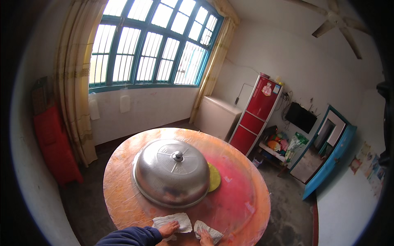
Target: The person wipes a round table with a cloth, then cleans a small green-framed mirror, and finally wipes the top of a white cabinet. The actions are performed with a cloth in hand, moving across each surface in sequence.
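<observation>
My left hand [169, 228], in a dark blue sleeve, lies flat on a white cloth [184, 219] near the front edge of a round table [119, 184]. Just to its right, my right hand [205, 238] rests on a second white cloth [214, 234], fingers stretched over it. Both cloths touch the tabletop, which has a crinkled clear cover over orange and pink. Beyond the hands sits a large domed metal lid [172, 180] with a knob on top. A yellow-green round flat thing [214, 177] shows partly from behind the lid's right side.
A red fridge [258, 102] and a white chest freezer [215, 119] stand behind the table. At left are a red cabinet [57, 143] and a beige curtain [76, 82]. A bench with bags [283, 145] and an open blue door [332, 160] lie to the right.
</observation>
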The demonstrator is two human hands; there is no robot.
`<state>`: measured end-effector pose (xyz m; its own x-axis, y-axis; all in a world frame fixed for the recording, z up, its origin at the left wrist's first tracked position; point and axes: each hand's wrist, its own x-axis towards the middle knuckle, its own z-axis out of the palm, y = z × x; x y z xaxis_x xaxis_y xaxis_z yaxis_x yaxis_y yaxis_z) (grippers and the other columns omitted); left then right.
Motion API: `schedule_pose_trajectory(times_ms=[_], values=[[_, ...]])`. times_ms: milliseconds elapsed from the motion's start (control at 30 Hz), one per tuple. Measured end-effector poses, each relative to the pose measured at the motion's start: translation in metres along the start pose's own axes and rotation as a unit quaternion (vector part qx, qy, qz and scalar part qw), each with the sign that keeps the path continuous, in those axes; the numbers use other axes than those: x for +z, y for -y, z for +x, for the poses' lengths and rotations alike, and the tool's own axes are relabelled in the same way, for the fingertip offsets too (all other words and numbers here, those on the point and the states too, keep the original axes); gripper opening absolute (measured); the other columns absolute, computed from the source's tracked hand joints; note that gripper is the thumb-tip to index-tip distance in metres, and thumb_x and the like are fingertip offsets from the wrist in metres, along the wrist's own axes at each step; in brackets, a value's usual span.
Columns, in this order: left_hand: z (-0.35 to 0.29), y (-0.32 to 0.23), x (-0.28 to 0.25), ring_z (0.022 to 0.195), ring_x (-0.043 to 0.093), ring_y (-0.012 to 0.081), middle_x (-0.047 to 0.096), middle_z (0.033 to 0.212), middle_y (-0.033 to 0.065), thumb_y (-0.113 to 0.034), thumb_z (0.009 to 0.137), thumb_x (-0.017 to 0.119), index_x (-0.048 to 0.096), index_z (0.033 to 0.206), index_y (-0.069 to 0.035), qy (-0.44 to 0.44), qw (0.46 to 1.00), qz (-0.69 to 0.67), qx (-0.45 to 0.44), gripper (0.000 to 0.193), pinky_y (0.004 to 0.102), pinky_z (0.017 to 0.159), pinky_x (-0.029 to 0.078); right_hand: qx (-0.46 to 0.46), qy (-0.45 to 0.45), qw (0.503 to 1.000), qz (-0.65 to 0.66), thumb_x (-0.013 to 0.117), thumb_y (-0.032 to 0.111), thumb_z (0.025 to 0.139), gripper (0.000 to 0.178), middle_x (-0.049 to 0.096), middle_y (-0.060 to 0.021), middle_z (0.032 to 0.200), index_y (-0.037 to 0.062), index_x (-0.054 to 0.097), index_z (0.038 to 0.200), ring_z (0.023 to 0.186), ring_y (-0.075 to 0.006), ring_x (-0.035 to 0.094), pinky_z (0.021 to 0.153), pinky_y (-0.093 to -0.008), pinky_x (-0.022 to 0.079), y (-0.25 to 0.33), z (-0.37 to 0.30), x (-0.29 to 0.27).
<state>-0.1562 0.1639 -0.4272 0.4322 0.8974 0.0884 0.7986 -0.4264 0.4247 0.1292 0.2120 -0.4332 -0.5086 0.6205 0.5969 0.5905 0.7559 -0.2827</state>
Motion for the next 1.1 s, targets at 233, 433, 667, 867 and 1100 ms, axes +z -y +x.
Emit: schedule_pose_trajectory(times_ms=[233, 433, 667, 867, 1100], values=[[-0.040, -0.012, 0.009, 0.136, 0.037, 0.0349, 0.040, 0.142, 0.0198, -0.018, 0.095, 0.041, 0.040, 0.135, -0.002, -0.044, 0.998, -0.004, 0.048, 0.043, 0.0511, 0.107, 0.036, 0.162, 0.201, 0.960, 0.111, 0.035, 0.019, 0.101, 0.035, 0.067, -0.0129, 0.108, 0.0043, 0.057, 0.124, 0.095, -0.0225, 0.066, 0.086, -0.0361, 0.052, -0.004, -0.025, 0.027], [-0.009, -0.010, 0.001, 0.125, 0.044, 0.0341, 0.046, 0.131, 0.0160, -0.015, 0.090, 0.046, 0.048, 0.125, -0.002, 0.025, 0.999, -0.018, 0.032, 0.037, 0.0450, 0.100, 0.041, 0.228, 0.272, 0.918, 0.177, 0.034, 0.019, 0.101, 0.034, 0.067, -0.0120, 0.108, 0.0046, 0.057, 0.123, 0.093, -0.0224, 0.066, 0.083, -0.0358, 0.053, -0.022, -0.024, 0.044], [0.011, -0.009, 0.004, 0.117, 0.049, 0.0360, 0.048, 0.125, 0.0171, -0.012, 0.090, 0.044, 0.050, 0.121, -0.002, -0.035, 0.998, 0.010, 0.048, 0.033, 0.0443, 0.096, 0.042, 0.401, 0.308, 0.819, 0.271, 0.038, 0.034, 0.101, 0.039, 0.067, -0.0099, 0.106, 0.0092, 0.056, 0.125, 0.087, -0.0175, 0.065, 0.069, -0.0303, 0.055, -0.031, -0.011, 0.049], [-0.021, -0.044, -0.030, 0.115, 0.050, 0.0352, 0.048, 0.123, 0.0170, -0.013, 0.088, 0.051, 0.049, 0.121, -0.003, -0.051, 0.995, 0.031, 0.085, 0.035, 0.0447, 0.095, 0.043, 0.341, 0.272, 0.869, 0.233, 0.038, 0.035, 0.101, 0.039, 0.067, -0.0100, 0.107, 0.0099, 0.056, 0.125, 0.087, -0.0174, 0.065, 0.069, -0.0301, 0.055, -0.002, -0.007, 0.039], [-0.019, -0.051, -0.054, 0.125, 0.048, 0.0330, 0.051, 0.134, 0.0157, -0.024, 0.089, 0.052, 0.054, 0.125, -0.011, 0.093, 0.995, 0.015, 0.019, 0.038, 0.0447, 0.095, 0.044, 0.343, 0.266, 0.871, 0.233, 0.038, 0.036, 0.101, 0.039, 0.066, -0.0101, 0.108, 0.0108, 0.055, 0.126, 0.087, -0.0171, 0.065, 0.069, -0.0300, 0.055, 0.000, -0.009, 0.042]])
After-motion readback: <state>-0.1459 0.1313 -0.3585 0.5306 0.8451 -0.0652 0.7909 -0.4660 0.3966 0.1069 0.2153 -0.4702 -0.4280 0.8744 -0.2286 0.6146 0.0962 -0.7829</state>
